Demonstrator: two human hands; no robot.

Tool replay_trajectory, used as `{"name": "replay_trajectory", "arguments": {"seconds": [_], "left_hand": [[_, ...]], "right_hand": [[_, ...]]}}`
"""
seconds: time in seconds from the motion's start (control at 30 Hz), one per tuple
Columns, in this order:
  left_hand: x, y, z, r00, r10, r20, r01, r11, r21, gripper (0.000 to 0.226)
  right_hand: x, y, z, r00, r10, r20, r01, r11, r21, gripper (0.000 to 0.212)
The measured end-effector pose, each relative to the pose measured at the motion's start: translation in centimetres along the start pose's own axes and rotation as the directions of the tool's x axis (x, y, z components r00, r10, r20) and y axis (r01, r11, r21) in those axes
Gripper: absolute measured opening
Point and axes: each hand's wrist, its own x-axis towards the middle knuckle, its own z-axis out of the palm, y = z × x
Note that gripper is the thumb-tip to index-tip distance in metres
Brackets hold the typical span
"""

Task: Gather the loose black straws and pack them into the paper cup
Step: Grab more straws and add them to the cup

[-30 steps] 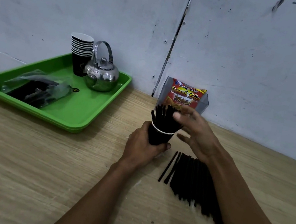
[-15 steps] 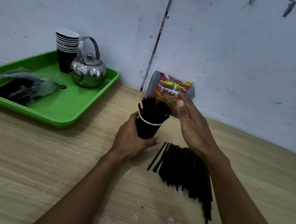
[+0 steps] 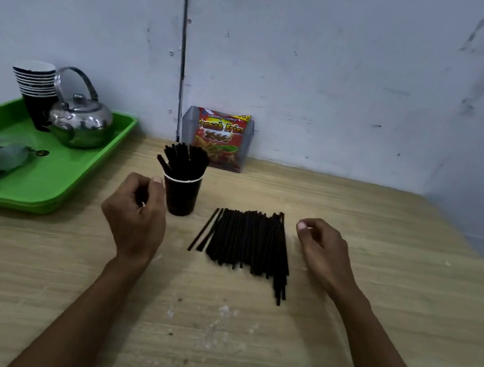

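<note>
Against a scuffed grey wall, empty half-curled hands, left hand (image 3: 134, 214) and right hand (image 3: 324, 248), flank loose black straws (image 3: 246, 241) on the table (image 3: 372, 315); a clumsy grab could topple the already straw-crammed paper cup (image 3: 181, 194) beside them.

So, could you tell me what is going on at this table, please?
A person is packing black straws into a paper cup on the wooden table. The cup stands upright with a bunch of straws sticking out of it. Neither hand holds anything: the left hand is loosely curled beside the cup, the right hand to the right of the loose straws, which lie in a flat pile waiting to be gathered.
</note>
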Motion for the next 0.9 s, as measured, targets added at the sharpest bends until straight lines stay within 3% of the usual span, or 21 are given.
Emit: {"name": "replay_trajectory", "arguments": {"seconds": [0.07, 0.13, 0.2, 0.27, 0.37, 0.5, 0.57, 0.67, 0.9], "left_hand": [[-1.1, 1.5, 0.7, 0.985, 0.067, 0.161, -0.078, 0.995, 0.069, 0.026], [-2.3, 2.6, 1.5, 0.916, 0.046, 0.398, -0.129, 0.974, 0.186, 0.021], [-3.6, 3.1, 2.4, 0.824, -0.078, 0.561, -0.161, 0.917, 0.365, 0.018], [-4.6, 3.4, 3.2, 0.743, -0.216, 0.634, -0.222, 0.814, 0.537, 0.037], [-5.4, 4.2, 4.4, 0.665, -0.372, 0.647, -0.269, 0.69, 0.673, 0.057], [-5.5, 5.1, 6.3, 0.616, -0.494, 0.614, -0.235, 0.628, 0.742, 0.065], [-5.1, 5.2, 7.3, 0.565, -0.573, 0.594, -0.214, 0.593, 0.776, 0.058], [-4.3, 5.1, 8.4, 0.526, -0.63, 0.571, -0.097, 0.623, 0.776, 0.031], [-4.0, 5.0, 9.9, 0.504, -0.654, 0.564, -0.036, 0.637, 0.77, 0.02]], "right_hand": [[-0.8, 1.2, -0.1, 0.999, -0.037, -0.012, 0.037, 0.999, -0.005, 0.023], [-1.4, 2.2, 0.0, 0.997, -0.077, -0.008, 0.077, 0.997, -0.002, 0.024], [-1.7, 3.0, 0.0, 0.995, -0.095, -0.009, 0.096, 0.995, 0.026, 0.025], [-1.9, 3.3, 0.0, 0.994, -0.107, -0.003, 0.107, 0.993, 0.049, 0.025], [-1.8, 3.8, 0.1, 0.993, -0.119, -0.014, 0.119, 0.99, 0.077, 0.024], [-1.8, 4.1, 0.0, 0.992, -0.121, -0.035, 0.124, 0.986, 0.109, 0.023], [-1.7, 4.2, -0.1, 0.992, -0.119, -0.043, 0.124, 0.984, 0.13, 0.022], [-1.6, 4.4, 0.0, 0.992, -0.119, -0.048, 0.125, 0.982, 0.143, 0.022], [-1.4, 4.7, 0.2, 0.989, -0.137, -0.052, 0.143, 0.981, 0.13, 0.024]]}}
